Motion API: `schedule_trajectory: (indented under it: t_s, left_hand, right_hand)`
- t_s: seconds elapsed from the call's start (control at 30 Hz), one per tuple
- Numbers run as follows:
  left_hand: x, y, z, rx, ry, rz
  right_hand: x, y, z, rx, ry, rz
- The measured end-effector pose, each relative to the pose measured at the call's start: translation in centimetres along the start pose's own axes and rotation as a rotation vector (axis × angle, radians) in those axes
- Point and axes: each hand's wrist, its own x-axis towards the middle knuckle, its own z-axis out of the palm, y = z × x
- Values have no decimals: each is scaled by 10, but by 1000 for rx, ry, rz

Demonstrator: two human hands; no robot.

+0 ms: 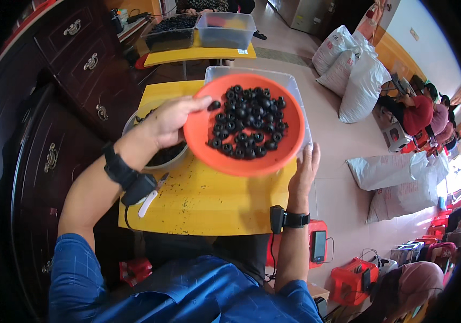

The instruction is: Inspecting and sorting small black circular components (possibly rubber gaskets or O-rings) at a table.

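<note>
My left hand grips the left rim of a round orange bowl, thumb over the edge. In the bowl lie many small black ring-like parts with holes; one sits apart by my thumb. At the bowl's lower right, my right hand has its fingers stretched up beside the rim and a clear plastic bin, which is mostly hidden behind the bowl. Beneath my left forearm, a pale bowl of dark pieces is partly covered. A small knife with a pale pink handle lies close by.
Black crumbs dot the yellow table. Dark drawers flank it on the left. Ahead, another yellow table bears clear bins, with a person behind. White sacks stand on the right; people sit farther right, near red stools.
</note>
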Motion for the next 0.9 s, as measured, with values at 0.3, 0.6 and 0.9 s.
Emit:
schedule_trajectory:
  t_s: [0.3, 0.6, 0.9]
  left_hand:
    - [-125, -99, -7, 77, 144, -39]
    - [-130, -203, -56, 51, 300, 66]
    - [-119, -179, -52, 607, 372, -204]
  right_hand:
    - [-83, -56, -34, -136, -29, -82]
    - [-157, -67, 47, -655, -679, -447]
    - [-155, 32, 80, -1083, -736, -557]
